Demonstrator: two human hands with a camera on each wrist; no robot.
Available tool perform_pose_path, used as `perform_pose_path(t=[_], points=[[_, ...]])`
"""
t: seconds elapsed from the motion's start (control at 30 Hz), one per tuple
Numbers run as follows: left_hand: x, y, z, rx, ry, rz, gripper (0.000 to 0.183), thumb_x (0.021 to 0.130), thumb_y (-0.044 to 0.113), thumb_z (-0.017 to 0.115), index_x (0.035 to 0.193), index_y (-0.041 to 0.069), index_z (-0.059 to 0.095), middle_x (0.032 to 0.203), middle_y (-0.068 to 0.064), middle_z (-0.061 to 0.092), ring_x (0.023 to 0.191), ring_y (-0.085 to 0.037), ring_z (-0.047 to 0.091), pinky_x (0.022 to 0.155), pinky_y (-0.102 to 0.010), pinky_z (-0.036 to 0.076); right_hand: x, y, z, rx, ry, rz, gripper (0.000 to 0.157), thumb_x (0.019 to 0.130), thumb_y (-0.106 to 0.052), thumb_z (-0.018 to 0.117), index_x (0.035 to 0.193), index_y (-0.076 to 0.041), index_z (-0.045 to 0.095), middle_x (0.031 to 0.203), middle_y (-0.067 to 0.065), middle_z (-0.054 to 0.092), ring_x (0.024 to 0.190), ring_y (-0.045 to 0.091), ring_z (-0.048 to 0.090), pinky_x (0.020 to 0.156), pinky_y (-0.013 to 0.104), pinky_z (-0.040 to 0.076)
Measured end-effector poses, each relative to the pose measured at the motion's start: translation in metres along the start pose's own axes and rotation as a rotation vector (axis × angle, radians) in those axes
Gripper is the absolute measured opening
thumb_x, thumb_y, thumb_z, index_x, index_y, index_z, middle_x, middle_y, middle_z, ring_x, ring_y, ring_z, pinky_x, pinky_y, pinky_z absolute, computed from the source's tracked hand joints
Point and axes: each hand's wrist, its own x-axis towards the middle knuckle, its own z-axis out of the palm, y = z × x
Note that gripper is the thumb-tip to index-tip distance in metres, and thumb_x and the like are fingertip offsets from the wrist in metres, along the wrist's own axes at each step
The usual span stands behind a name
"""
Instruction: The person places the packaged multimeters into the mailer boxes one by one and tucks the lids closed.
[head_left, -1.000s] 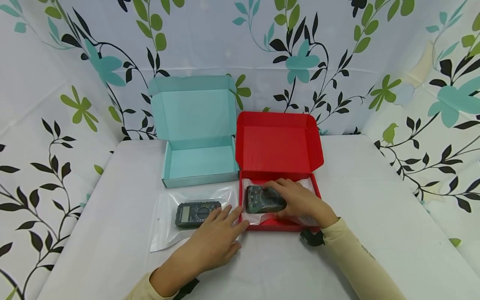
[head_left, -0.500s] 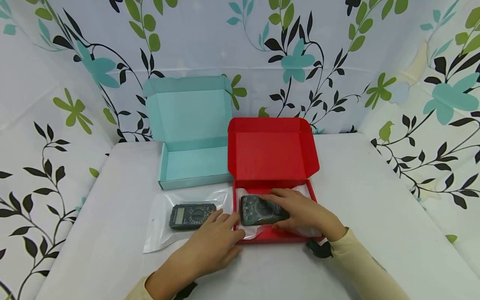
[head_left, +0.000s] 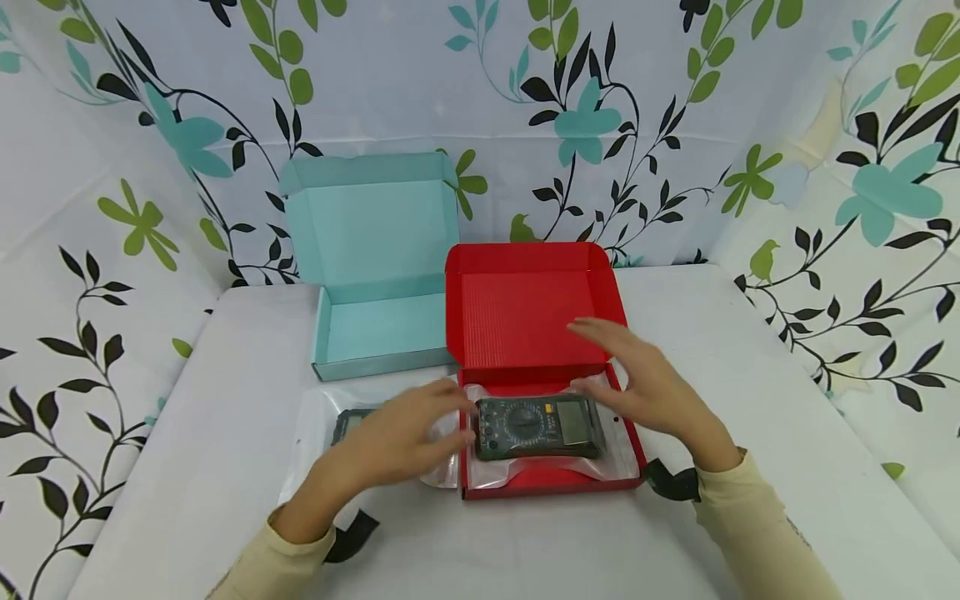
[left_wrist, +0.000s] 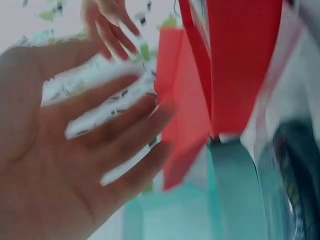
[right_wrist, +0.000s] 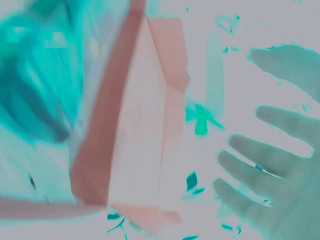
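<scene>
A dark multimeter [head_left: 525,427] lies on clear plastic wrap inside the open red box [head_left: 551,492], its display toward the right. My left hand [head_left: 401,437] hovers at the box's left side with fingers spread, holding nothing; in the left wrist view the same hand [left_wrist: 85,145] shows an empty palm. Above the box's right side is my right hand [head_left: 656,392], empty, thumb and fingers apart. That hand [right_wrist: 280,160] has straight, spread fingers in the right wrist view. A second multimeter [head_left: 345,423] in a clear plastic bag [head_left: 307,454] is mostly covered by my left hand.
An open teal box [head_left: 386,333] stands behind the bag, with its lid raised toward the patterned cloth backdrop [head_left: 480,100]. Directly right of it, the red lid [head_left: 525,308] is also raised. White cloth [head_left: 742,400] covers the table.
My right hand has let go of the multimeter in the red box and lifted up and right. My left hand has risen over the bagged multimeter. The view has shifted slightly.
</scene>
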Motion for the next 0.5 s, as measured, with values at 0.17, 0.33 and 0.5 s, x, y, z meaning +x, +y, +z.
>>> perform_pose_path(t=[0.17,0.33,0.5], points=[[0.013,-0.026,-0.013,-0.193,0.222,-0.239,0.065,0.100,0.027,0.067,0.155,0.002,0.042,0.153,-0.016,0.046,0.133,-0.039,0.052,0.102,-0.056,0.049,0.006,0.027,-0.011,0.037,0.223,0.261,0.078,0.092,-0.018,0.079,0.158,-0.005,0.039,0.154,0.021,0.047,0.134,0.043,0.049,0.099,0.064,0.048],[0.018,-0.041,-0.004,-0.359,0.157,-0.361,0.083,0.102,0.034,0.063,0.165,0.003,0.020,0.165,-0.018,0.031,0.139,-0.045,0.046,0.103,-0.059,0.047,0.002,0.045,-0.006,0.162,0.122,0.520,0.082,0.101,-0.025,0.068,0.164,-0.003,0.020,0.155,0.030,0.042,0.136,0.051,0.046,0.097,0.065,0.048],[0.023,-0.047,0.005,-0.420,0.142,-0.267,0.082,0.102,0.028,0.064,0.165,0.002,0.019,0.166,-0.016,0.030,0.145,-0.040,0.041,0.107,-0.056,0.044,0.004,0.050,-0.006,0.254,0.140,0.514,0.075,0.104,-0.029,0.063,0.164,-0.004,0.026,0.149,0.027,0.051,0.131,0.045,0.054,0.099,0.063,0.048]])
